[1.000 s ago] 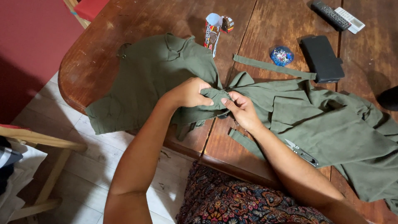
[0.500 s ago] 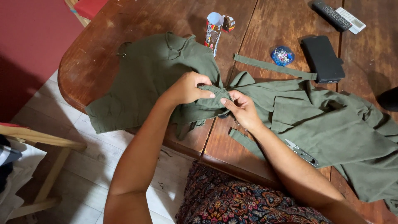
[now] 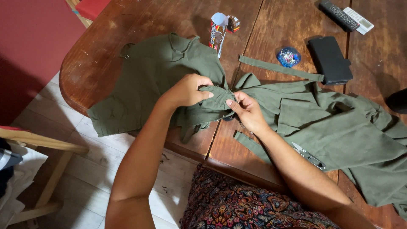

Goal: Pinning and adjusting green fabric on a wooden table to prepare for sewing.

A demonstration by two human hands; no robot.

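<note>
Olive garment (image 3: pixel 161 80) bunched, left hand (image 3: pixel 188 90) and right hand (image 3: pixel 248 111) pinching it

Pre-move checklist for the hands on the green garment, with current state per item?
1. Left hand grips the bunched fold of the garment: ok.
2. Right hand pinches the same fold from the other side: ok.
3. Garment fully on the table: not ok, its lower left part hangs past the edge.
4. Snips away from both hands: ok, they lie apart, beside the right forearm.
5. Loose strip free of the fold: ok, it lies apart on the wood.
6. Needle or pin in the fingers: cannot tell, too small to see.
</note>
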